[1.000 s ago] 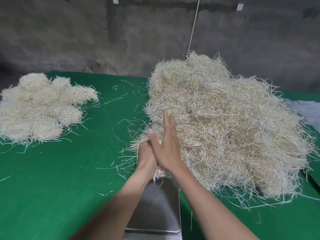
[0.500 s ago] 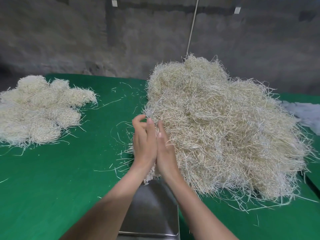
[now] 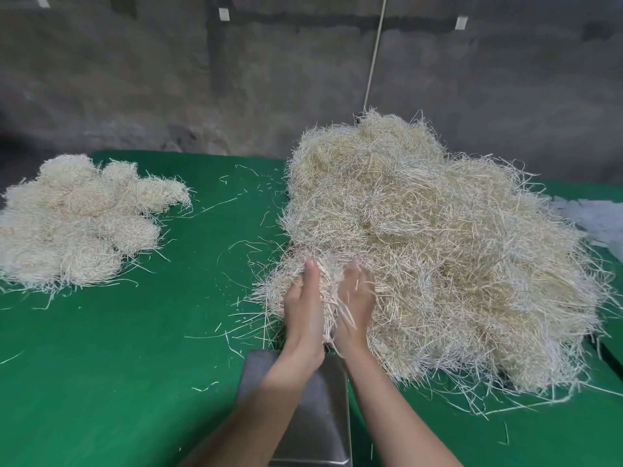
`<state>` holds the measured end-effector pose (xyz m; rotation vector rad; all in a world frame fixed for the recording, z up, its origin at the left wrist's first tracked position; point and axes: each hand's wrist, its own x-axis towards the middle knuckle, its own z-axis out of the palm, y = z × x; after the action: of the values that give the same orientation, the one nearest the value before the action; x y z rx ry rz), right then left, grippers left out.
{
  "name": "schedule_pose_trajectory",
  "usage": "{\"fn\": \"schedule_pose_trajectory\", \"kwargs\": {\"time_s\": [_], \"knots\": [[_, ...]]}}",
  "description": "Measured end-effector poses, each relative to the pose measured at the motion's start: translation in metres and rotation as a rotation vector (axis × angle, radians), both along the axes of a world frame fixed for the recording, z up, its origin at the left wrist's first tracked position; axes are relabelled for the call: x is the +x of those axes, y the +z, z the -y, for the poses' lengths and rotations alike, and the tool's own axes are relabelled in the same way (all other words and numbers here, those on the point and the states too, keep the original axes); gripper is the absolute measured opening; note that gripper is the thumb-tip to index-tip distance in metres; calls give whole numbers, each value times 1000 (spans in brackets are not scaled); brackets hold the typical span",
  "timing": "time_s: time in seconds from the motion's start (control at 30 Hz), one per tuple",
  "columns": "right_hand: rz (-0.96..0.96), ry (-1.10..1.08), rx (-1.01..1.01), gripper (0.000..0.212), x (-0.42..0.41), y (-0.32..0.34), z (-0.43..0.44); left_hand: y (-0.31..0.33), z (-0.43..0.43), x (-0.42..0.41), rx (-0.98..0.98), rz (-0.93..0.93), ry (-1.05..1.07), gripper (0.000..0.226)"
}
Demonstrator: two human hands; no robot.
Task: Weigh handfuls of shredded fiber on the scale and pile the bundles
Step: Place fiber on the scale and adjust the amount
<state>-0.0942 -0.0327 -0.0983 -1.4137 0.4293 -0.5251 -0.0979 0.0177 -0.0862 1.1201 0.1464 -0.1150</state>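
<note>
Beyond the scale, the left hand and the right hand were pushed into the fiber heap; their fingers were hidden, so the grip was unclear.

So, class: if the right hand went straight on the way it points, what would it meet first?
The fiber heap: the right hand has its fingertips in the near edge, though how deep is unclear.

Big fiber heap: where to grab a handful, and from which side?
On the fiber heap, the near-left fringe by the scale pan, coming from the near side. It slopes low and loose there, strands splaying outward; left hand and right hand are dug in there.
</note>
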Motion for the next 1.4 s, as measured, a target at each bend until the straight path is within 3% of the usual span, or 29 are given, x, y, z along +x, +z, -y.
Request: {"fn": "schedule_pose_trajectory", "kwargs": {"time_s": [0.1,0.2,0.27,0.37,0.47,0.57,0.67,0.77,0.83,0.87,0.93,1.0,1.03,1.07,1.13,1.2,1.23,1.3,1.4], "knots": [[114,175,-182,24,-25,-6,-22,15,-12,20,144,75,199,43],[198,261,-369,48,-25,7,-21,14,-18,29,409,143,97,45],[152,270,-514,59,-10,27,-2,8,-17,23,552,214,-26,47],[139,468,-497,48,-7,35,8,19,-22,22,416,213,-168,49],[211,464,-537,39,-34,15,-18,28,-29,32,318,145,-16,46],[119,447,-629,49,-29,9,-20,18,-26,23,425,227,73,42],[-11,430,-432,46,-12,21,-1,17,-20,21,625,288,130,26],[107,293,-388,30,-26,19,-13,21,-17,29,523,255,257,7],[122,191,-273,17,-27,14,-11,19,-17,28,344,153,282,19],[96,143,-83,17,-20,18,-5,18,-19,27,219,67,223,31],[-31,109,353,37,-3,27,16,13,-24,18,70,-87,20,60],[-136,79,435,58,6,31,27,10,-24,3,-35,-173,-213,81],[-151,69,332,58,5,29,24,9,-19,0,-126,-189,-280,85],[-132,64,102,54,2,24,19,10,-14,0,-184,-194,-264,83],[38,46,-425,29,-13,7,9,17,-11,10,-163,-194,-109,62],[227,64,-732,14,-31,-6,-4,20,-16,27,-121,-210,82,43],[291,76,-811,16,-35,-12,-9,18,-19,30,-85,-189,158,41],[266,46,-895,28,-23,-3,-3,9,-16,21,37,-114,116,34],[93,63,-699,43,0,23,25,-1,-1,2,218,-99,9,38]]}}
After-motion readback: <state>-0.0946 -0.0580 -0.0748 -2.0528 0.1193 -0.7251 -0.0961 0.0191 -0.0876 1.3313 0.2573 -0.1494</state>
